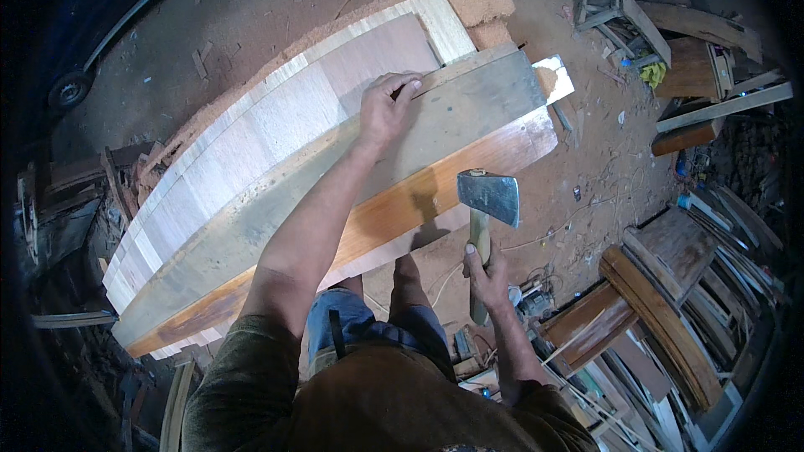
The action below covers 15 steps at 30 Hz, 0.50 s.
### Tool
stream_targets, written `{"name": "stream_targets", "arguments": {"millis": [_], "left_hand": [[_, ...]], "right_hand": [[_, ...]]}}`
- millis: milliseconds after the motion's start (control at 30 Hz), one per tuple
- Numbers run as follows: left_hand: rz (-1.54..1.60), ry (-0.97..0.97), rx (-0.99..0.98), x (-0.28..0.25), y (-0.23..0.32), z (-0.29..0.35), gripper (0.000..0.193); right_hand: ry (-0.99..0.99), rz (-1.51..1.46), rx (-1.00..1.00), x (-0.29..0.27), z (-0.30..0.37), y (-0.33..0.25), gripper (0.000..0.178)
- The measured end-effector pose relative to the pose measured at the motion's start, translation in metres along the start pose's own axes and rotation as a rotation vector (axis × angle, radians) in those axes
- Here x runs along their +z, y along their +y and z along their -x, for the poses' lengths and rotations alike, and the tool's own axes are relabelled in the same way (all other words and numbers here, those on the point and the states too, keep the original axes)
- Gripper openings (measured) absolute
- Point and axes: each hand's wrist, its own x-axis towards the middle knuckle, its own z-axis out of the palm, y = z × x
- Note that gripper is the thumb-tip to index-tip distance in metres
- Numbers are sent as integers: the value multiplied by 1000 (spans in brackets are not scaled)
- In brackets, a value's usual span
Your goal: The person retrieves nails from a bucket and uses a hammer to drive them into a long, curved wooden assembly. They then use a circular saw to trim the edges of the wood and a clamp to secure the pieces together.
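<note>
My right hand [487, 274] is closed around the pale wooden handle of a hatchet [489, 197], head up. The grey metal head hangs over the near right side of the bench, apart from the wood. My left hand [389, 107] lies at the far edge of a long grey-brown wooden board [469, 100], thumb and fingers curled together; whatever they pinch is hidden. Beyond that edge is a curved panel of pale, joined wood strips [301, 105]. A glossy orange-brown board [402, 205] runs along the near side of the grey-brown one.
Sawdust [481, 4] is heaped at the panel's far end. Planks and wood scraps [670, 318] are piled at the right, with a small wooden frame [641, 29] and curved pieces farther back. A dark vehicle [126, 12] stands far left. Chips litter the dirt floor [578, 151].
</note>
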Motion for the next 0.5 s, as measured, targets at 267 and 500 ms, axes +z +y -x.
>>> {"name": "stream_targets", "arguments": {"millis": [267, 500], "left_hand": [[-222, -53, 141, 3, 2, 3, 12], [-269, -42, 202, 1, 3, 3, 11]], "right_hand": [[-37, -5, 13, 1, -12, -8, 32], [-71, 36, -81, 4, -32, -15, 31]]}}
